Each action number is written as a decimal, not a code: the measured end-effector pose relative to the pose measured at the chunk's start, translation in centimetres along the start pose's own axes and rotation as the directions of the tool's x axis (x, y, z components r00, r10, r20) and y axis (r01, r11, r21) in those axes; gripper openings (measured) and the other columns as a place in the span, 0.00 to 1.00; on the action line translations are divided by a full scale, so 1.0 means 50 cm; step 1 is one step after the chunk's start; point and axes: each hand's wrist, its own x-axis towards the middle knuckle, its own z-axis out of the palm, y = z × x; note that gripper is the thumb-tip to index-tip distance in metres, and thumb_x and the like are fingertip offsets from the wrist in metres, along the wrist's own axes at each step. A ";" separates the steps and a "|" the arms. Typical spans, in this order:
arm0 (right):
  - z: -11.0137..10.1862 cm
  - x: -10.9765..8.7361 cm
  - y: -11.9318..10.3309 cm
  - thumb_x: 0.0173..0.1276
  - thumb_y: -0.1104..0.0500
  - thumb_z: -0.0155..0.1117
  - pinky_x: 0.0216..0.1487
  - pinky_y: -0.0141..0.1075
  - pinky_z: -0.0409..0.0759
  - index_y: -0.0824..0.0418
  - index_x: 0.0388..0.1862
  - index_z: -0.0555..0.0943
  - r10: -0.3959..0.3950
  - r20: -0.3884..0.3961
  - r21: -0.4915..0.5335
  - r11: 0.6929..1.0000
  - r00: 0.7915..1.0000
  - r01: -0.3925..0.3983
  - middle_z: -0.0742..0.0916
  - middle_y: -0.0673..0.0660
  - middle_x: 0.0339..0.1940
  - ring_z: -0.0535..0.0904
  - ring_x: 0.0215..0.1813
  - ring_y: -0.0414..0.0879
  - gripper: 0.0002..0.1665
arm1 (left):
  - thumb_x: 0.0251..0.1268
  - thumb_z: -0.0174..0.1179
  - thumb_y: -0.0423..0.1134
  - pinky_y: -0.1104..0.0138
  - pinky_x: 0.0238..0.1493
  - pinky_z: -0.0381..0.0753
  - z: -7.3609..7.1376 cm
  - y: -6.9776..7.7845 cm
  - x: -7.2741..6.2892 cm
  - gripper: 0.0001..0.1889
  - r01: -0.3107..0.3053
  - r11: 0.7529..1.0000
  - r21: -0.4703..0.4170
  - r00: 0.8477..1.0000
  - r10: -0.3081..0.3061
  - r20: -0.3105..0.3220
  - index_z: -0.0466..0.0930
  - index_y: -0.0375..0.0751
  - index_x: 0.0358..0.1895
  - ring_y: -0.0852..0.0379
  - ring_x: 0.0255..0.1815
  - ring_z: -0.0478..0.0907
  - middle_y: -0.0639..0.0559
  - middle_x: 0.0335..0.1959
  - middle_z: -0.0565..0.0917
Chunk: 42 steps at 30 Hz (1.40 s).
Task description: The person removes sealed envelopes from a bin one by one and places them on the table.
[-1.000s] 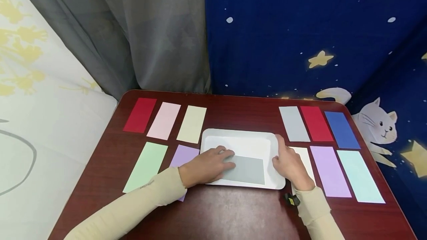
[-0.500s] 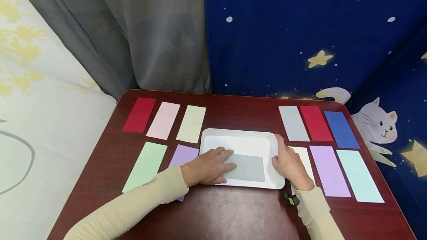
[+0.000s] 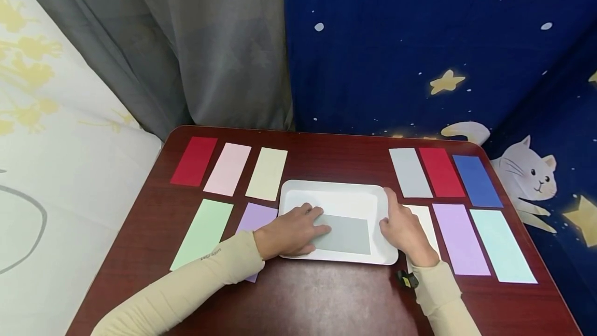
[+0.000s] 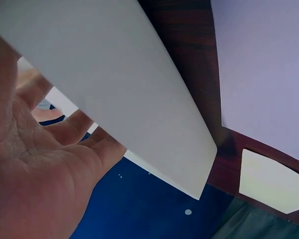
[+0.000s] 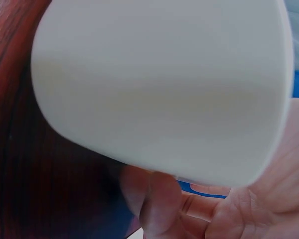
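Note:
A shallow white tray (image 3: 336, 191) stands at the middle of the table. Flat in its front part lies a grey card (image 3: 350, 235). From the left, my left hand (image 3: 294, 229) reaches over the tray's front-left corner, and its spread fingers rest on the left end of the card. In the left wrist view those fingers pass behind the tray wall (image 4: 114, 89), so their tips are hidden. My right hand (image 3: 406, 227) grips the tray's right rim, its index finger lying along the edge. Curled fingers (image 5: 162, 199) show at the tray's outer side in the right wrist view.
Left on the table (image 3: 298, 305) lie red (image 3: 194, 161), pink (image 3: 227, 169), cream (image 3: 267, 173), green (image 3: 202, 232) and purple (image 3: 256, 217) cards. Grey (image 3: 410, 172), red (image 3: 441, 172), blue (image 3: 478, 181), white (image 3: 422, 217), lilac (image 3: 462, 240) and mint (image 3: 503, 245) cards lie right.
The grey card's front edge has shifted slightly away from the tray's front wall, and my left hand has moved a little with it. My right hand stays at the rim.

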 end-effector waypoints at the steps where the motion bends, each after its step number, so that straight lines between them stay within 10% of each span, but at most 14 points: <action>1: 0.001 0.000 0.000 0.70 0.71 0.60 0.26 0.47 0.75 0.70 0.85 0.55 0.001 0.000 0.000 1.000 1.000 -0.001 0.85 0.68 0.31 0.75 0.22 0.53 0.47 | 0.73 0.68 0.52 0.61 0.51 0.84 0.000 0.000 0.001 0.22 0.000 1.000 0.006 1.000 0.000 0.001 0.86 0.53 0.67 0.46 0.50 0.82 0.43 0.61 0.82; 12: 0.003 0.000 0.002 0.70 0.70 0.60 0.26 0.47 0.74 0.69 0.85 0.55 -0.001 -0.006 -0.002 1.000 1.000 0.001 0.85 0.68 0.30 0.74 0.22 0.53 0.46 | 0.69 0.66 0.54 0.59 0.39 0.85 0.007 0.005 0.006 0.22 0.047 0.999 -0.019 0.999 -0.048 -0.017 0.85 0.51 0.62 0.46 0.42 0.79 0.42 0.52 0.82; 42: -0.001 -0.005 -0.004 0.69 0.71 0.60 0.25 0.47 0.74 0.70 0.85 0.55 -0.015 -0.009 -0.007 1.000 1.000 0.015 0.86 0.71 0.36 0.74 0.21 0.52 0.47 | 0.67 0.64 0.53 0.53 0.46 0.84 -0.016 -0.018 -0.027 0.26 0.129 0.990 -0.049 0.985 -0.134 -0.110 0.82 0.51 0.66 0.39 0.45 0.81 0.38 0.54 0.82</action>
